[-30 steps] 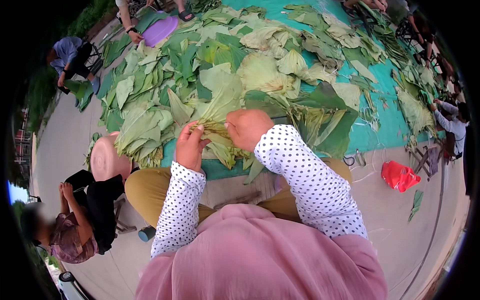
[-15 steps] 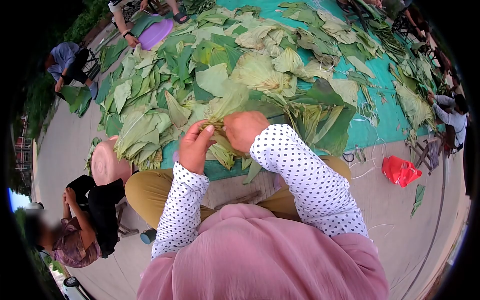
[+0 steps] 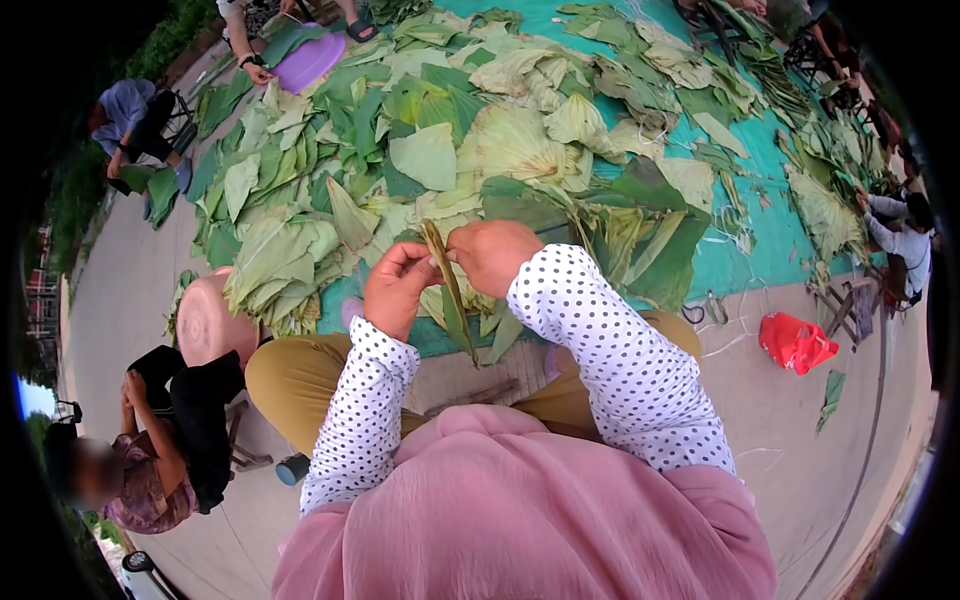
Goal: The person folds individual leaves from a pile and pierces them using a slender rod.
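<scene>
My left hand (image 3: 396, 290) pinches a folded lotus leaf (image 3: 455, 300), its thumb and fingers pressed together on the edge. The leaf is turned edge-on, a narrow yellow-brown and green strip pointing down toward my lap. Against its right side, my right hand (image 3: 496, 258) is closed, back of the hand up; its fingertips meet the leaf but are partly hidden. Just beyond both hands spreads a heap of pale green lotus leaves (image 3: 420, 158). To the right of my right hand lies a bigger stack of darker folded leaves (image 3: 645, 235).
A teal ground sheet (image 3: 745, 225) lies under the leaves. A pink tub (image 3: 212, 320) stands at left near a seated person (image 3: 150, 450). Scissors (image 3: 716, 308), white string and a red plastic bag (image 3: 795, 342) are at right. Other people sit around the sheet with leaves.
The held leaf, spread out and bunched at the hands before, is now turned edge-on as a narrow strip. Both hands stay nearly in place.
</scene>
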Available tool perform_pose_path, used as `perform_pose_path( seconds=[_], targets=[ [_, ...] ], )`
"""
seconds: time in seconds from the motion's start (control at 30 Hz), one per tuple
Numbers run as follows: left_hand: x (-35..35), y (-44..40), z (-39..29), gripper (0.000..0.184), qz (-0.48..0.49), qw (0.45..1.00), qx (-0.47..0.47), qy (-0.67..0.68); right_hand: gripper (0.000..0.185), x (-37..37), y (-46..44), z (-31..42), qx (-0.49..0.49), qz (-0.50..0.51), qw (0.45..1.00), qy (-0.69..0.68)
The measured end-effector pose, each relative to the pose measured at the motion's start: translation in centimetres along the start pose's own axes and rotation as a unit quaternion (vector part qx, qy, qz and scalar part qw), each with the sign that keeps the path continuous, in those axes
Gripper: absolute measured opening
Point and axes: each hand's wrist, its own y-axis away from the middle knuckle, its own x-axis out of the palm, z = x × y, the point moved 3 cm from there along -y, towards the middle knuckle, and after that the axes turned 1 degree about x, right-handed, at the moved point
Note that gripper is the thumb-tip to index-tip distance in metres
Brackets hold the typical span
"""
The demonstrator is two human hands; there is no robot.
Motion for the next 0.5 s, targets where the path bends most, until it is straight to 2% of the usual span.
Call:
perform_pose_path(
  seconds=[0.17,0.3,0.37,0.4,0.47,0.5],
  targets=[
    [0.3,0.0,-0.6,0.010,-0.012,0.999,0.023,-0.042,0.026,-0.3,0.4,-0.1,-0.049,-0.009,0.999,-0.017],
    [0.8,-0.1,-0.6,0.010,-0.014,0.994,0.050,-0.093,0.032,-1.1,1.0,0.3,-0.039,-0.040,0.996,-0.072],
    [1.6,0.3,-1.4,0.010,0.014,0.960,0.163,-0.225,0.033,-1.5,1.1,0.9,-0.079,-0.117,0.987,-0.078],
    [1.9,0.3,-1.5,0.010,0.019,0.961,0.162,-0.222,0.033,-1.4,1.1,1.0,-0.073,-0.118,0.987,-0.076],
    [2.9,0.4,-2.2,0.009,-0.015,0.953,0.134,-0.273,0.028,-1.9,1.4,1.1,-0.081,-0.200,0.976,-0.030],
    [2.9,0.3,-1.9,0.008,-0.015,0.958,0.140,-0.248,0.024,-1.7,1.5,0.7,-0.080,-0.230,0.969,-0.033]
  ],
)
